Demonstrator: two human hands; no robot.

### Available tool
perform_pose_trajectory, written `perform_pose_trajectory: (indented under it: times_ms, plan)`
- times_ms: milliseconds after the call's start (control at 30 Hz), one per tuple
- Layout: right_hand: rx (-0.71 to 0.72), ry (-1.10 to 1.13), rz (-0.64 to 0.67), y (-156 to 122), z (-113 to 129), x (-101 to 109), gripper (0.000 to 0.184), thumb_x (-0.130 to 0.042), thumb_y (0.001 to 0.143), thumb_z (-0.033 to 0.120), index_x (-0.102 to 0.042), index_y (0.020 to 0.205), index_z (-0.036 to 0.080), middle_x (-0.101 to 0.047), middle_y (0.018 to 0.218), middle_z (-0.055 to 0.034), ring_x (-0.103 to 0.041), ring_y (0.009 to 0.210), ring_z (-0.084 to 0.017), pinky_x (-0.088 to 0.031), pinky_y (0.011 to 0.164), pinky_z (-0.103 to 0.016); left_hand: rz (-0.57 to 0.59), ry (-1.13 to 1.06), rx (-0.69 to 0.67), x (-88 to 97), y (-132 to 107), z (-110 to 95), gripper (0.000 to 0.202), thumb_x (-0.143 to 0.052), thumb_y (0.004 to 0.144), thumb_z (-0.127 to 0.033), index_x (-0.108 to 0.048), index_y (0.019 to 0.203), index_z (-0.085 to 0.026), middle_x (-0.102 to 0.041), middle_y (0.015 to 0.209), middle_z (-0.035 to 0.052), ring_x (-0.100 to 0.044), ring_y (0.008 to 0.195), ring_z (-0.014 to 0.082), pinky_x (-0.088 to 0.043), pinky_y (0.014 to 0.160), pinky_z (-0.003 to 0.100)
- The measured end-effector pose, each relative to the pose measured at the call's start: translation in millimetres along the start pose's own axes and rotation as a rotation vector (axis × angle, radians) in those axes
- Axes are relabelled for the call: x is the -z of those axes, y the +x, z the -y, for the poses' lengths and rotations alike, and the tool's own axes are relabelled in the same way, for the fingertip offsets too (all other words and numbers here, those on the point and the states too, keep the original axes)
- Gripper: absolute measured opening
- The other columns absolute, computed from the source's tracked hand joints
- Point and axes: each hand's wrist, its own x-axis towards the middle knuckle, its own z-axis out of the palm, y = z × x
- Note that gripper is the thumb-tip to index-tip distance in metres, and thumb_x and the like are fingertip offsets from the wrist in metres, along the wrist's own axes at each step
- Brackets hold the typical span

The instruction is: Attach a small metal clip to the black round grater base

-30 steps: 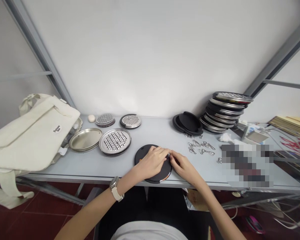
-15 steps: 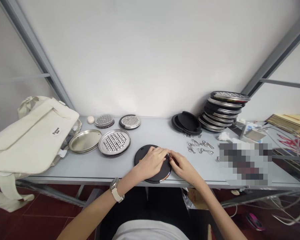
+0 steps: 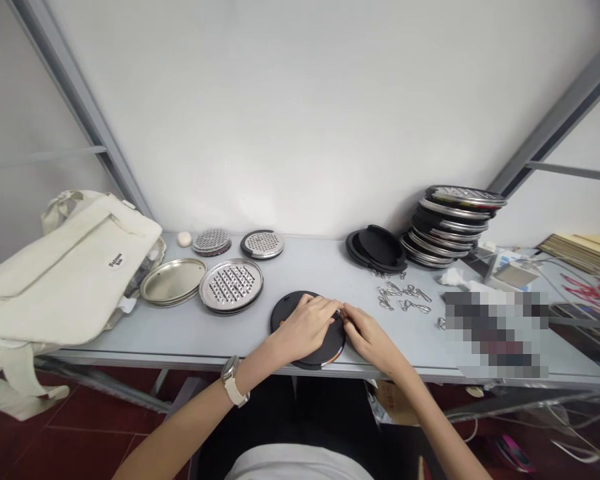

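Observation:
A round black plastic disc (image 3: 325, 348) lies flat near the table's front edge, with a shiny rim at its lower right. My left hand (image 3: 307, 325) lies across it, fingers bent and closed toward the disc's right edge. My right hand (image 3: 363, 328) is at that same edge, thumb and fingers pinched together. Between the fingertips of both hands a small metal piece (image 3: 338, 313) shows, mostly hidden. Several metal wire clips (image 3: 403, 293) are scattered on the table to the right of my hands.
Left of my hands are metal grater plates (image 3: 231, 285), plain metal discs (image 3: 174, 281) and a cream bag (image 3: 70, 273). Black round holders (image 3: 377, 248) and a tall stack of graters (image 3: 450, 227) stand at the back right. A pixelated patch covers things on the right.
The whole view has shifted slightly. My hands keep nearly the same pose at the disc's right edge, with only small finger movement.

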Motion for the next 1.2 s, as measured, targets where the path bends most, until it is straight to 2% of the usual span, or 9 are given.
perform_pose_trajectory:
  times_ms: [167, 467, 867, 1067, 1200]
  plan:
    - [0.010, 0.024, -0.015, 0.1, -2.7, -0.5, 0.014, -0.037, 0.091, 0.019, -0.051, 0.087, 0.020, -0.060, 0.080, -0.0034, -0.055, 0.075, -0.019, -0.042, 0.072, -0.030, 0.003, 0.011, 0.000, 0.3, -0.3, -0.4, 0.022, -0.038, 0.095, -0.010, -0.048, 0.112, -0.018, -0.061, 0.106, 0.0052, -0.055, 0.103, 0.0183, -0.036, 0.092, 0.034]
    - [-0.027, 0.081, -0.001, 0.8, -1.0, 0.7, 0.026, -0.033, 0.097, 0.027, -0.057, 0.091, 0.020, -0.065, 0.090, -0.0069, -0.060, 0.087, -0.022, -0.044, 0.081, -0.033, 0.001, 0.002, -0.005, -2.9, -0.2, 2.1, 0.023, -0.038, 0.095, -0.009, -0.048, 0.114, -0.018, -0.062, 0.108, 0.0055, -0.055, 0.104, 0.0185, -0.036, 0.092, 0.034]
    - [-0.074, 0.065, 0.002, 2.3, -0.6, 1.4, 0.038, -0.034, 0.099, 0.035, -0.057, 0.073, 0.018, -0.055, 0.063, 0.0000, -0.052, 0.062, -0.017, -0.039, 0.062, -0.027, 0.015, -0.023, -0.011, -0.2, 0.1, 0.0, 0.026, -0.037, 0.095, -0.007, -0.048, 0.114, -0.019, -0.061, 0.111, 0.0044, -0.055, 0.107, 0.0178, -0.035, 0.094, 0.033]
    - [-0.057, 0.056, -0.007, 2.2, -2.5, 0.1, 0.033, -0.035, 0.097, 0.031, -0.057, 0.076, 0.017, -0.058, 0.067, -0.0010, -0.052, 0.063, -0.017, -0.039, 0.062, -0.027, 0.022, -0.052, -0.027, -0.5, 0.6, 0.5, 0.026, -0.035, 0.094, -0.006, -0.048, 0.113, -0.019, -0.061, 0.111, 0.0039, -0.054, 0.106, 0.0174, -0.035, 0.094, 0.033]
    - [-0.060, 0.076, -0.011, 1.3, -1.0, 0.6, 0.031, -0.034, 0.097, 0.032, -0.054, 0.077, 0.018, -0.054, 0.066, 0.0001, -0.049, 0.062, -0.016, -0.039, 0.061, -0.026, 0.024, -0.053, -0.018, -0.1, 0.6, 0.7, 0.027, -0.034, 0.095, -0.007, -0.048, 0.115, -0.019, -0.061, 0.111, 0.0047, -0.054, 0.106, 0.0179, -0.035, 0.095, 0.034]
